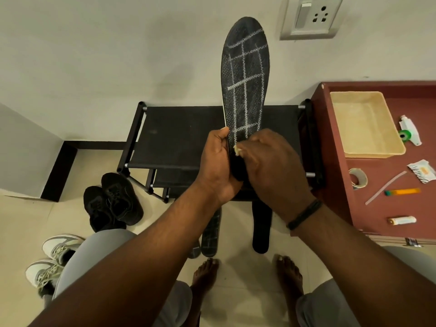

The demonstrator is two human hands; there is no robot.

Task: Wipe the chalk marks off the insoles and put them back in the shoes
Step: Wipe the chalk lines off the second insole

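I have the black insole (245, 76) stood up on end in front of me, heel down, toe toward the wall, so the whole chalked face looks back at me; a white chalk grid (246, 90) covers nearly all of it, so I judge the wiping has barely begun. My left hand (218, 166) grips the heel end with the thumb curled over the near edge, which steadies the insole against the rubbing. My right hand (271, 161) has its fingers bunched tight round a small pale wad (236, 149), cloth or sponge I cannot tell, pressed against the lowest chalk lines just beside the left thumb. Starting at the heel lets me work upward without smearing what is cleaned, I think. Below my hands the black folding rack (174, 135) stands against the wall. On the floor lie more insoles: a chalk-marked one (210, 234) and a plain dark one (261, 225), near my bare feet. The black shoes (113, 204) and the white sneakers (54, 260) wait at my left, apart from the insoles
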